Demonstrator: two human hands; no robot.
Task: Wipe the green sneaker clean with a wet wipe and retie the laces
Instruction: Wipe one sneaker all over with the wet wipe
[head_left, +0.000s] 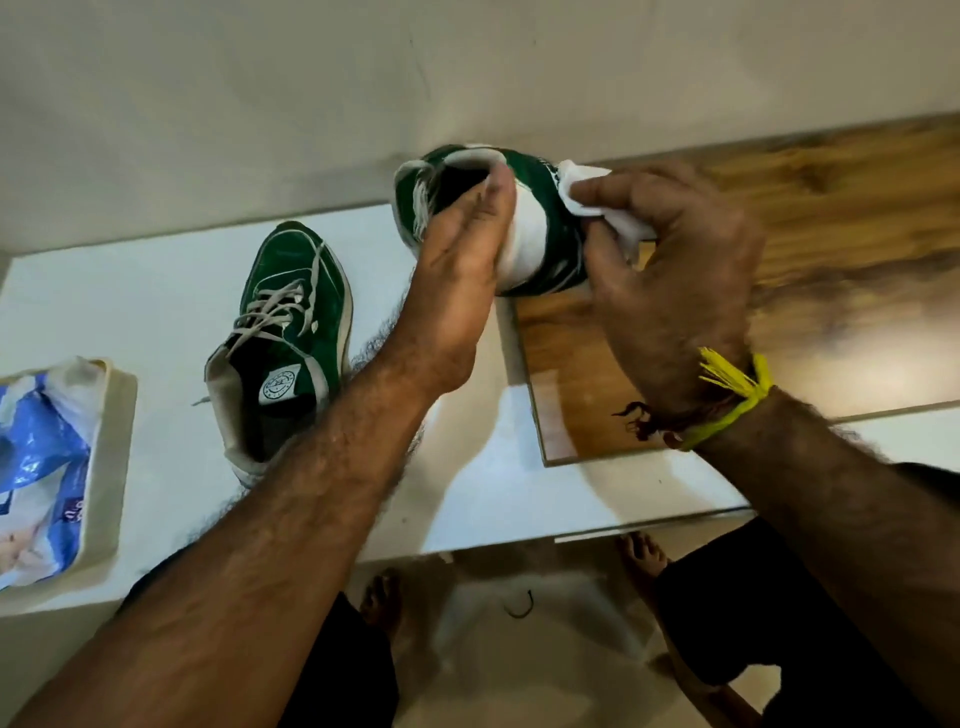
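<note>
Two bare forearms reach out from the bottom of the view, and the left hand (457, 249) has its fingers tucked into the opening of the green sneaker (535, 228), gripping the white heel collar and holding the shoe up, tilted, off the table (467, 467). Right hand (670, 270) is curled around a white wet wipe (587, 202), pinching it against the sneaker's green side near the sole. Yellow thread (737, 389) is tied round that wrist. Over to the left, the second sneaker (285, 343) sits flat on the white table, laces loosely crossed, well apart from the held one. Further left, a blue and white wipes pack (36, 457) lies in a cream tray (111, 467) at the table's edge. Under the raised shoe, a wooden board (779, 291) lies on the table. Behind everything, a plain pale wall (260, 104). Below the table's near edge, bare feet (382, 597) on a glossy floor (519, 649).
</note>
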